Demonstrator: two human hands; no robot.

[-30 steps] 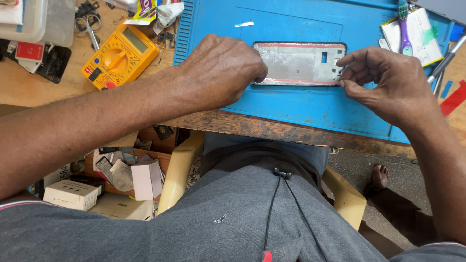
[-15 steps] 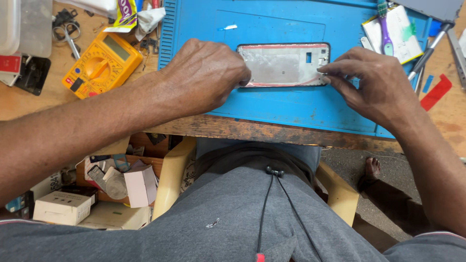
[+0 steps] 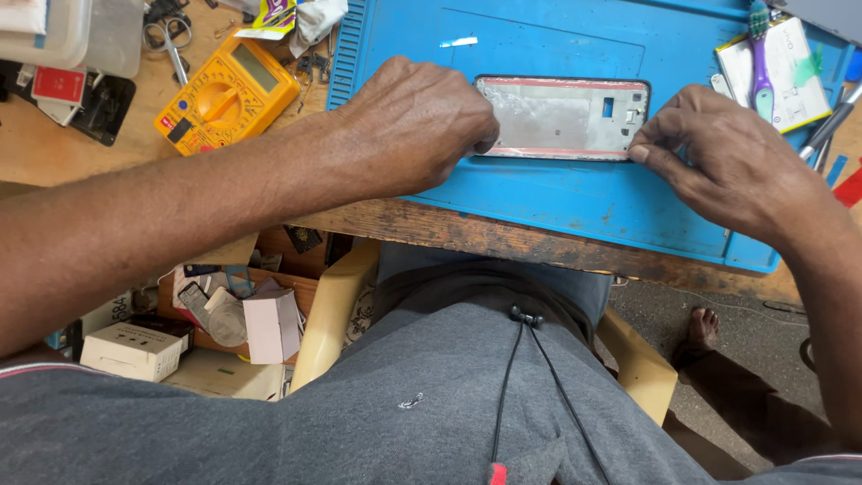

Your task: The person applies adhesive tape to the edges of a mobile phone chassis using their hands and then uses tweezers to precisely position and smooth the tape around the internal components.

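phone frame (image 3: 561,117) lies flat on blue mat (image 3: 539,198), upper centre of frame. left hand (image 3: 417,126) curled over its left end, fingertips hidden underneath. right hand (image 3: 718,157) pinches its lower right corner. yellow meter (image 3: 224,94) upper left on desk (image 3: 467,233); clutter at top edge cut off.

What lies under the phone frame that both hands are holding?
The phone frame lies flat on a blue work mat on the wooden bench. The left hand covers its left end and the right hand pinches its lower right corner, hiding those spots.
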